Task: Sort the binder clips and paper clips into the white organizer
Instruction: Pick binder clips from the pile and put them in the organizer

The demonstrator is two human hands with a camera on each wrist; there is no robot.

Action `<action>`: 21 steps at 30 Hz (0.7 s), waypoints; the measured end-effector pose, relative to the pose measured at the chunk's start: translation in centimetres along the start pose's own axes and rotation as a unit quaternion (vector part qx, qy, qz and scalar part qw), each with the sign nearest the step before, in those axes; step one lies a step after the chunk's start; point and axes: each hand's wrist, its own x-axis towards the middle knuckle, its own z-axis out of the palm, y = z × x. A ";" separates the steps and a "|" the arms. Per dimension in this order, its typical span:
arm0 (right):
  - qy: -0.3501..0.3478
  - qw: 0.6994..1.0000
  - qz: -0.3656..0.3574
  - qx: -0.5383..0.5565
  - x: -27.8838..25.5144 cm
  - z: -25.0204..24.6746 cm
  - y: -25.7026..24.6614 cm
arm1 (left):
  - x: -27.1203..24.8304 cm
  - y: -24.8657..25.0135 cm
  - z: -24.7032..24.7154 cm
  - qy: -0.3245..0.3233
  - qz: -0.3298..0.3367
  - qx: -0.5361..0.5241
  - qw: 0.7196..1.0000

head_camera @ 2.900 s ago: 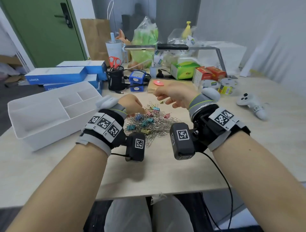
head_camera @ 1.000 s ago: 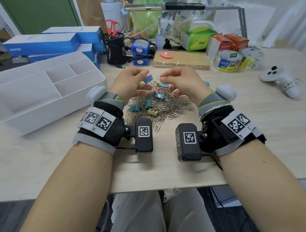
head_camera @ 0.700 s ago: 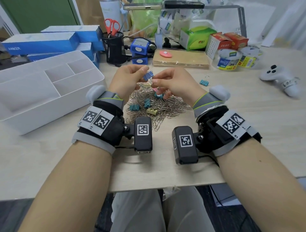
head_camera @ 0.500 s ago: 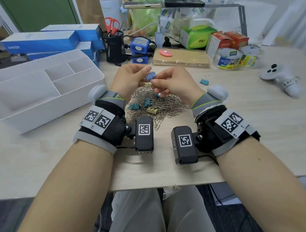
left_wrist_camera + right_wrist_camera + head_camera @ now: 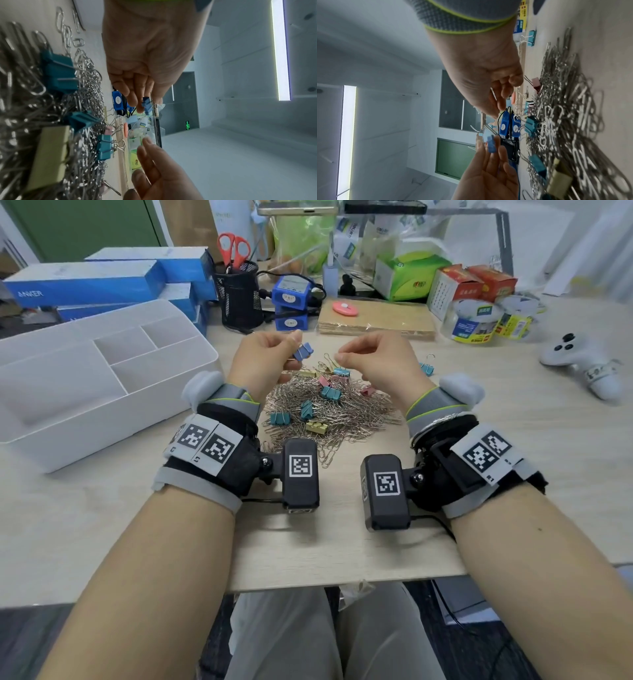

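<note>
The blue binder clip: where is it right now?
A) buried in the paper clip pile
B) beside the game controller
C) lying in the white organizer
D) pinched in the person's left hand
D: the left hand pinches the blue binder clip above the paper clip pile.

Blue boxes are stacked at the desk's far left; beside them a black mesh cup holds red-handled scissors; a pink disc lies on a flat brown pad; tape rolls sit near a green tissue box; a white game controller rests at right.
</note>
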 end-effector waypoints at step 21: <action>0.008 0.998 -0.035 0.058 -0.1 -0.7 -0.7 | -1.1 0.9 -0.1 -0.027 -0.024 -0.067 0.997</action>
